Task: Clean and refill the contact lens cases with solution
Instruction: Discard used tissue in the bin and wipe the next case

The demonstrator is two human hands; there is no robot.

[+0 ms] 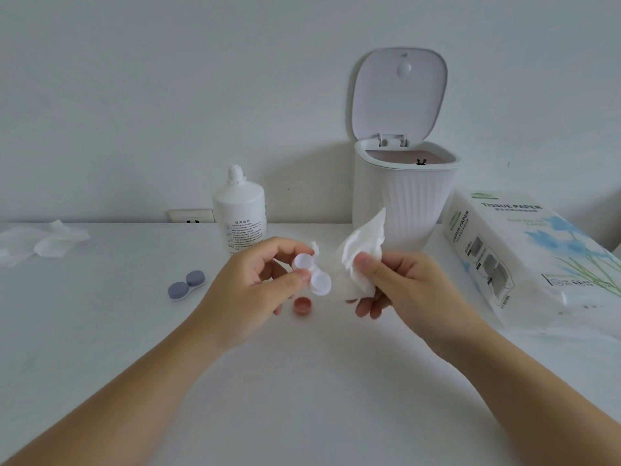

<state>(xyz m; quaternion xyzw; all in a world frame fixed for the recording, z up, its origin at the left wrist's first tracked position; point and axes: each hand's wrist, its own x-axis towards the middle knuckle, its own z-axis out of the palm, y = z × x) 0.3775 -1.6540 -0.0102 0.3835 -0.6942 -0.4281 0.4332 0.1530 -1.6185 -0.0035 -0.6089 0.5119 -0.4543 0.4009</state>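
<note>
Left to right: a grey case lies capped on the table; an uncapped white case is pinched above it by the left hand; a tissue is gripped by the right hand. Behind are seen a bottle and an open bin.

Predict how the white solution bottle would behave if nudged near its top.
The solution bottle stands upright, tall over a fairly narrow base, so it might tip. Its round body would probably roll once down. Its smooth plastic looks somewhat slippery.
</note>
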